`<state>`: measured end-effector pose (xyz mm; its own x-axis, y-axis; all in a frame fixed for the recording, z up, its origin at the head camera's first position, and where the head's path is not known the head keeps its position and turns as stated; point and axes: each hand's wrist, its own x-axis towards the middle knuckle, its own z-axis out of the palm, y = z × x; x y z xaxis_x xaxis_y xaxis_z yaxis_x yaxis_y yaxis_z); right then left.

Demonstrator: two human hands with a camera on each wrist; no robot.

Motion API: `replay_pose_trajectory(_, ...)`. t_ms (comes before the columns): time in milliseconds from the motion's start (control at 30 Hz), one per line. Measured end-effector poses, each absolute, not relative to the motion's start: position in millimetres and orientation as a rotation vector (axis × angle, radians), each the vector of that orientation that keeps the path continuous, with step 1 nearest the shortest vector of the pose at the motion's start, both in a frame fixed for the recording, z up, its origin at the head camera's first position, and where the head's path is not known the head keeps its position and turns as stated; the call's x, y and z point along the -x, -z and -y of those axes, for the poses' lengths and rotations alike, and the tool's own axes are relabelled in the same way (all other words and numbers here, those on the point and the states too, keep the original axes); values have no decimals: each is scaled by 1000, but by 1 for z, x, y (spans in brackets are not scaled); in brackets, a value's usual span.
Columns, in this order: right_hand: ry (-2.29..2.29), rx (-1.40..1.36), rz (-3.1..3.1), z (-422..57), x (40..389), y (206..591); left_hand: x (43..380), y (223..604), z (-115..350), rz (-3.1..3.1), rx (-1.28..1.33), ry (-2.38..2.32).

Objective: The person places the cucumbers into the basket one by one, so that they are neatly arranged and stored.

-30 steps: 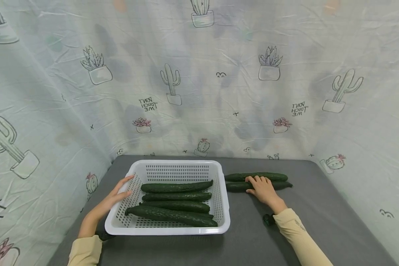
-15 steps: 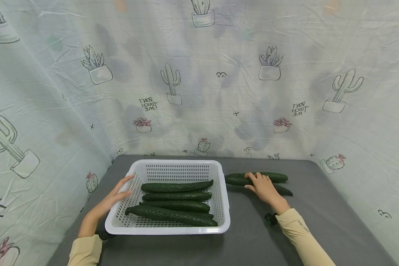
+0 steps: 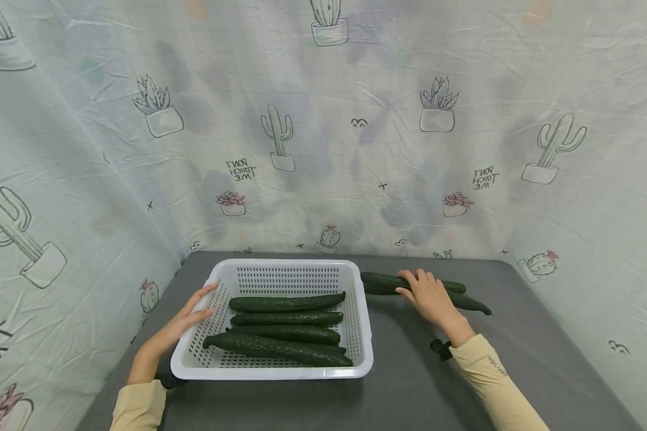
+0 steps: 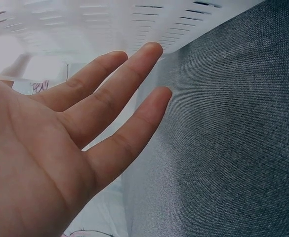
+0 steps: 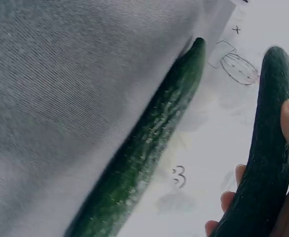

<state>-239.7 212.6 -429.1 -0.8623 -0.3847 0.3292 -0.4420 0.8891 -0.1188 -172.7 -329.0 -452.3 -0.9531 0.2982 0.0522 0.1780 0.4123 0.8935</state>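
My right hand (image 3: 431,299) grips a dark green cucumber (image 3: 470,303), thumb on one side and fingers curled round the other. In the right wrist view that cucumber (image 5: 271,128) is held apart from a second cucumber (image 5: 144,153), which lies on the grey cloth. The held cucumber slants over the lying one (image 3: 455,287) in the head view and hides part of it. At the left side of a white plastic basket (image 3: 272,375), my left hand (image 3: 175,329) has its fingers stretched out by the rim. Several cucumbers (image 3: 286,303) lie side by side in the basket.
The grey-covered table (image 3: 393,383) ends at a hanging curtain (image 3: 356,197) printed with cacti, which also closes in both sides. A dark wrist camera (image 3: 441,349) sits below my right wrist.
My right hand has taken hold of the nearer of the two loose cucumbers and raised it off the table, tilting it. The left hand and the basket stay where they were.
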Motion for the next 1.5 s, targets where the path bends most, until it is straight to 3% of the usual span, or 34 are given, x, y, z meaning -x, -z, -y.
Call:
replay_pose_trajectory(667, -223, -445, 2727, -194, 237, 382, 172, 453, 331, -2558, -414, -1563)
replay_pose_trajectory(1500, -247, -627, 2773, -111, 220, 351, 174, 454, 331, -2547, -427, -1574)
